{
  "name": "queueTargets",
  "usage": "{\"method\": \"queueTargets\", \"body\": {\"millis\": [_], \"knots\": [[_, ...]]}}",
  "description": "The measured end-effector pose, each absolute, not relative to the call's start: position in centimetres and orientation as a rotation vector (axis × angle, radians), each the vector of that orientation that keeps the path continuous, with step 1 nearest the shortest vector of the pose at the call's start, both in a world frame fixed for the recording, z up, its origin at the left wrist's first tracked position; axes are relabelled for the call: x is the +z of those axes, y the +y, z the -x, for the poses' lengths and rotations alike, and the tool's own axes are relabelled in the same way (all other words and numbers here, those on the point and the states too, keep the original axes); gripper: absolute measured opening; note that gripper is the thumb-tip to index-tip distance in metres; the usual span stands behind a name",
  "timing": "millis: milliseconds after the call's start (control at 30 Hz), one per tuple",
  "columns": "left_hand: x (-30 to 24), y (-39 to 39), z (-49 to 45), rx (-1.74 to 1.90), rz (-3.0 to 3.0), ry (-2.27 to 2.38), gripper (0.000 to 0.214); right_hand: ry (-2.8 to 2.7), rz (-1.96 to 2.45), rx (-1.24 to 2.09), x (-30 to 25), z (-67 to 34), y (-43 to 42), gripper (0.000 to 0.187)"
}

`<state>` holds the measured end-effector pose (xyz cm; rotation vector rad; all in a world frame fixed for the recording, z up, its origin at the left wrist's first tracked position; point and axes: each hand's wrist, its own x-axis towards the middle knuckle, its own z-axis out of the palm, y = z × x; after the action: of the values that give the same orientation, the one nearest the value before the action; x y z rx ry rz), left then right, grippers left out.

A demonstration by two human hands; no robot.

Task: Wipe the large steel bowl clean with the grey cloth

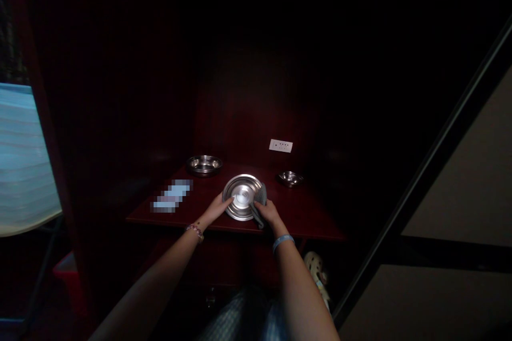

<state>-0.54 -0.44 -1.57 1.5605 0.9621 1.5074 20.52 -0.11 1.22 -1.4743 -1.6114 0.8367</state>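
A round steel plate (242, 192) stands tilted on a dark red table (308, 218). My left hand (218, 208) steadies its left rim, fingers stretched along the edge. My right hand (269, 212) grips a grey cloth (261, 198) pressed against the plate's right side and lower face. A beaded bracelet sits on my left wrist, a light blue band on my right.
A steel bowl (204, 164) rests at the table's back left, and a small steel dish (290, 178) at the back right. A blurred flat item (172, 195) lies on the left. A white socket plate (280, 145) is on the back wall. The surroundings are very dark.
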Motion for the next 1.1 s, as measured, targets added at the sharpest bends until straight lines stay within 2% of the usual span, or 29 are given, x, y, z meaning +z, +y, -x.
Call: {"method": "queueTargets", "body": {"millis": [667, 1100], "knots": [[-1.5, -0.2, 0.6, 1.526, -1.473, 1.030, 0.042, -1.712, 1.597, 0.640, 3.2, -20.4, -1.9, 0.026], [-1.4, -0.5, 0.6, 1.508, -1.554, 0.997, 0.052, -1.725, 1.610, 0.579, 3.5, -20.4, -2.1, 0.030]]}}
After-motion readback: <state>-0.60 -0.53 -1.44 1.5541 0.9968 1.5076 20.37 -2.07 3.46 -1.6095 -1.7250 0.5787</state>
